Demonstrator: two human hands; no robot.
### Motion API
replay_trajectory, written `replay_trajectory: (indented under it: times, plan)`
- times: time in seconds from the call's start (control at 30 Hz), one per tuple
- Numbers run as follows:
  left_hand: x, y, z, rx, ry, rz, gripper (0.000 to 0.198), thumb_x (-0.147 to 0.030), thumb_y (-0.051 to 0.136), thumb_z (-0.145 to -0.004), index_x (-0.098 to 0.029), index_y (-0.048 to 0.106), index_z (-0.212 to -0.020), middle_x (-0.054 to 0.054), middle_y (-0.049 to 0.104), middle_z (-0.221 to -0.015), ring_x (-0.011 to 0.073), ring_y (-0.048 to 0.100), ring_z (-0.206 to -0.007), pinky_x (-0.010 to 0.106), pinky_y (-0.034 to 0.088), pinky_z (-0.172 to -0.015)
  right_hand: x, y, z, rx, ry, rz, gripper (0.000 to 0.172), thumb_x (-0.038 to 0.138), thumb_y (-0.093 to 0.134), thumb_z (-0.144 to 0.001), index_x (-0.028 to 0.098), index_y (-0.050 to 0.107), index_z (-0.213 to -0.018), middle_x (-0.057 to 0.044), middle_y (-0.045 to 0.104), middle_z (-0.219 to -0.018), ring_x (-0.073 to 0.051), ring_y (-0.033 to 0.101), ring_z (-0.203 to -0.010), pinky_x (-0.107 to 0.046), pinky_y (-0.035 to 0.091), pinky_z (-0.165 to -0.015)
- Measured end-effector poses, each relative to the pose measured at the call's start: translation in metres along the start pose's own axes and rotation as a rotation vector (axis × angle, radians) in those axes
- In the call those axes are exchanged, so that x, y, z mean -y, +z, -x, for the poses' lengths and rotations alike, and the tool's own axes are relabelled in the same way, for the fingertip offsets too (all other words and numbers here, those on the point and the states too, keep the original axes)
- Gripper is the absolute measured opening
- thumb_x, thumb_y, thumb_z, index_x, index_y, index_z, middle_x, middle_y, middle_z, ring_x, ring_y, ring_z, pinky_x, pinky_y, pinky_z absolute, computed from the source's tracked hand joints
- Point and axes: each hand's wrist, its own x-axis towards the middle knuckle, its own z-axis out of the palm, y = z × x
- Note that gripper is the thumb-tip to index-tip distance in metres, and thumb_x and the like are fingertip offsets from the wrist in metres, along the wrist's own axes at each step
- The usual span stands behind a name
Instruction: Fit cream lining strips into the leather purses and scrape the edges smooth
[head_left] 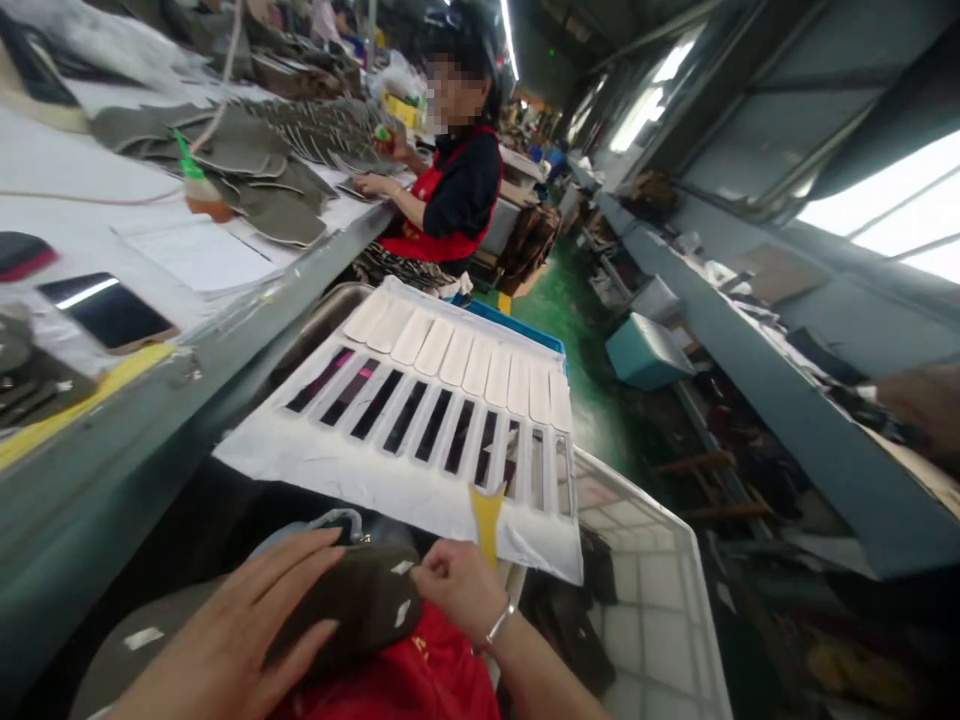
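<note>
A dark olive-grey fabric piece (367,600) with rounded ends and small white tabs lies across my lap, over a red apron (420,670). Across the piece rests my left hand (247,610), flat, with its fingers and thumb apart. My right hand (457,585) is closed in a pinch beside the piece's far right end, close to one white tab (403,567). Whatever is between those fingertips is too small to make out. Just ahead is a white sheet (322,465) with a row of cut-out slots and pale strips (442,350), a yellow strip (487,520) at its near edge.
A white plastic crate (652,580) stands under the sheet at right. On the left, a workbench (247,330) carries a phone (109,308), a glue bottle (202,190), paper (195,250) and fabric pieces (247,140). A co-worker (461,190) sits farther along it.
</note>
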Motion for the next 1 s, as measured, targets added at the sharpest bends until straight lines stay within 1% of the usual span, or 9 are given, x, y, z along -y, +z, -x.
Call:
replay_trajectory:
  times: [0.07, 0.13, 0.2, 0.27, 0.43, 0.67, 0.77, 0.9, 1.0]
  plan:
    - [-0.023, 0.020, -0.024, 0.100, 0.108, -0.024, 0.073, -0.048, 0.064, -0.070, -0.022, 0.038, -0.133, 0.009, 0.051, -0.132, 0.0246, 0.050, -0.117, 0.035, 0.042, -0.098, -0.001, -0.001, 0.003, 0.018, -0.019, -0.018, 0.015, 0.026, 0.059, -0.069, 0.015, 0.058, -0.059, 0.004, 0.048, -0.049, -0.006, 0.038, -0.045, -0.017, 0.024, -0.041]
    - [-0.037, 0.039, -0.038, 0.166, 0.142, -0.047, 0.084, -0.052, 0.067, -0.063, -0.015, 0.038, -0.133, 0.015, 0.052, -0.130, 0.0302, 0.050, -0.116, 0.042, 0.042, -0.097, -0.002, -0.003, 0.005, 0.025, -0.035, -0.030, 0.015, 0.027, 0.059, -0.069, 0.015, 0.058, -0.059, 0.005, 0.048, -0.049, -0.006, 0.038, -0.044, -0.017, 0.025, -0.041]
    - [-0.042, 0.052, -0.042, 0.201, 0.135, -0.068, 0.086, -0.050, 0.069, -0.059, -0.011, 0.040, -0.130, 0.018, 0.053, -0.128, 0.0332, 0.050, -0.115, 0.046, 0.041, -0.097, -0.004, -0.004, 0.005, 0.016, -0.046, -0.033, 0.016, 0.029, 0.060, -0.069, 0.016, 0.059, -0.060, 0.005, 0.049, -0.049, -0.006, 0.038, -0.044, -0.017, 0.025, -0.041]
    - [-0.042, 0.058, -0.041, 0.218, 0.107, -0.089, 0.082, -0.044, 0.070, -0.059, -0.008, 0.042, -0.127, 0.020, 0.054, -0.125, 0.0331, 0.051, -0.113, 0.047, 0.041, -0.096, -0.007, -0.004, 0.003, 0.013, -0.061, -0.042, 0.018, 0.031, 0.060, -0.070, 0.016, 0.059, -0.060, 0.005, 0.049, -0.050, -0.006, 0.039, -0.045, -0.017, 0.025, -0.041]
    - [-0.047, 0.052, -0.040, 0.264, 0.051, -0.106, 0.064, -0.037, 0.065, -0.066, -0.009, 0.046, -0.121, 0.017, 0.058, -0.116, 0.0303, 0.055, -0.106, 0.046, 0.044, -0.091, -0.016, -0.002, 0.000, 0.030, -0.107, -0.091, 0.019, 0.030, 0.061, -0.071, 0.016, 0.058, -0.059, 0.005, 0.049, -0.049, -0.006, 0.039, -0.045, -0.017, 0.024, -0.042]
    - [-0.051, 0.052, -0.045, 0.328, 0.002, -0.080, 0.061, -0.034, 0.064, -0.066, -0.012, 0.045, -0.120, 0.016, 0.058, -0.117, 0.0289, 0.054, -0.106, 0.047, 0.042, -0.092, -0.012, -0.007, 0.003, 0.035, -0.114, -0.069, 0.015, 0.027, 0.061, -0.070, 0.016, 0.060, -0.061, 0.005, 0.049, -0.050, -0.006, 0.039, -0.046, -0.018, 0.026, -0.044]
    - [-0.050, 0.055, -0.044, 0.312, -0.010, -0.073, 0.066, -0.035, 0.066, -0.065, -0.012, 0.043, -0.122, 0.017, 0.058, -0.117, 0.0296, 0.055, -0.106, 0.048, 0.043, -0.093, -0.010, -0.009, 0.002, 0.038, -0.096, -0.072, 0.014, 0.026, 0.059, -0.070, 0.016, 0.061, -0.060, 0.004, 0.052, -0.051, -0.006, 0.041, -0.047, -0.017, 0.026, -0.043]
    - [-0.043, 0.056, -0.041, 0.303, -0.015, -0.026, 0.088, -0.040, 0.077, -0.053, -0.015, 0.035, -0.128, 0.017, 0.056, -0.122, 0.0314, 0.053, -0.111, 0.047, 0.044, -0.094, -0.012, -0.007, -0.001, 0.046, -0.070, -0.083, 0.013, 0.024, 0.059, -0.068, 0.015, 0.060, -0.058, 0.003, 0.051, -0.051, -0.006, 0.040, -0.046, -0.017, 0.025, -0.041]
    - [-0.035, 0.051, -0.038, 0.317, 0.058, 0.003, 0.090, -0.040, 0.078, -0.054, -0.021, 0.034, -0.130, 0.015, 0.052, -0.129, 0.0313, 0.049, -0.117, 0.048, 0.044, -0.097, -0.013, -0.006, -0.003, 0.057, -0.057, -0.119, 0.012, 0.023, 0.058, -0.066, 0.015, 0.060, -0.058, 0.004, 0.050, -0.050, -0.006, 0.038, -0.045, -0.017, 0.024, -0.040]
